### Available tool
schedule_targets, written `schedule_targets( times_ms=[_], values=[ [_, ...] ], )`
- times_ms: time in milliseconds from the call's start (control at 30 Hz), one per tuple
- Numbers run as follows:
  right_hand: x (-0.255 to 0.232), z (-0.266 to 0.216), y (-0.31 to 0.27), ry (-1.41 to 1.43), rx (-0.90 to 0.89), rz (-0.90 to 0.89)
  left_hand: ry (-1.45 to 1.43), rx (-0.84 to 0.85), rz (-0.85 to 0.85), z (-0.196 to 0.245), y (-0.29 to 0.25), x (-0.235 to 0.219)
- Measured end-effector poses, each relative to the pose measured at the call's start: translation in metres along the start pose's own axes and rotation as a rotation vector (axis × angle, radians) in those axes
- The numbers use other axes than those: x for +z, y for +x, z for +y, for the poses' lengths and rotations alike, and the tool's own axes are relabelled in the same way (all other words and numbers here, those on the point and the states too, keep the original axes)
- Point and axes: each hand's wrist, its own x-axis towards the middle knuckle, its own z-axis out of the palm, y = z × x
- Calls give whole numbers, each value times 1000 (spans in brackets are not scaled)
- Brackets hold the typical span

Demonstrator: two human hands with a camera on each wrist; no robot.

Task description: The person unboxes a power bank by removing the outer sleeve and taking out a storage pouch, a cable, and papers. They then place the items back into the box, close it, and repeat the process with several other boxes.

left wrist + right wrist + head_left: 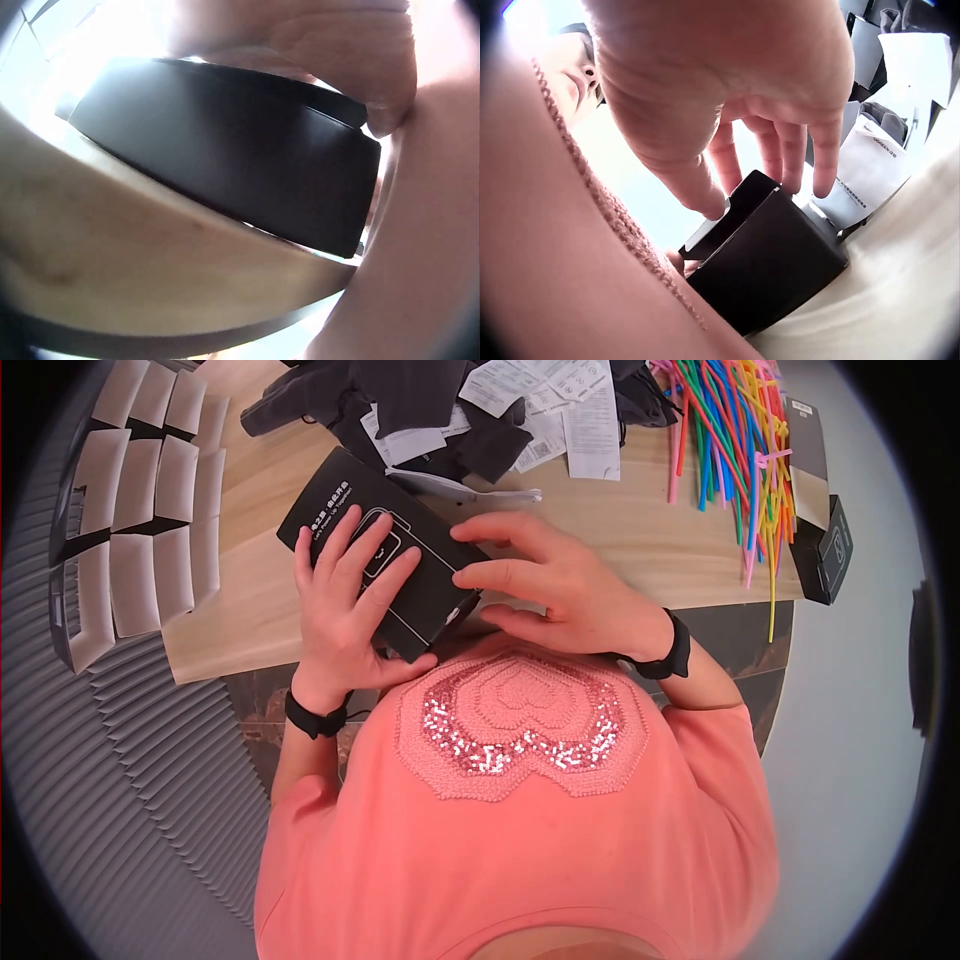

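A black box (pixel 428 582) with white lettering and a line drawing lies at a slant near the table's front edge. Across its top face rests the left hand (pixel 345 605), fingers straight and spread, thumb by the near corner. In the left wrist view that hand (pixel 315 37) is over the dark box (pixel 225 150). The right hand (pixel 575 595) is at the box's right end, fingers slightly bent and apart. In the right wrist view its thumb touches a flap (pixel 707 231) at the end of the box (pixel 772 262); its other fingertips are partly hidden behind the box.
White open compartments (pixel 130 480) stand at the left. Dark cloth (pixel 410 390) and printed papers (pixel 592 435) lie at the back, with a white leaflet (pixel 460 488) beyond the box. Colourful straws (pixel 735 450) lie at the right, beside another black box (pixel 825 555).
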Motion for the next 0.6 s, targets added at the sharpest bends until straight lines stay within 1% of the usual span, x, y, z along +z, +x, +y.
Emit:
schedule_targets(
  times_ms=[133, 200, 267, 433, 500, 567, 600],
  values=[
    [6, 9, -2, -42, -36, 21, 3, 7, 4, -1, -1, 1],
    [8, 9, -1, -124, -77, 31, 8, 5, 3, -1, -1, 1],
    [8, 9, -1, -129, -76, 30, 56, 31, -26, -1, -1, -1],
    [10, 11, -6, -180, -102, 33, 32, 3, -18, -1, -3, 4],
    [9, 8, -4, -419, -242, -13, 37, 2, -22, -1, -4, 5],
    [8, 5, -4, -450, -257, -9, 88, 8, -70, -1, -5, 5],
    [7, 4, -4, -489, -274, -4, 86, 18, -69, -1, -6, 4]
  ],
)
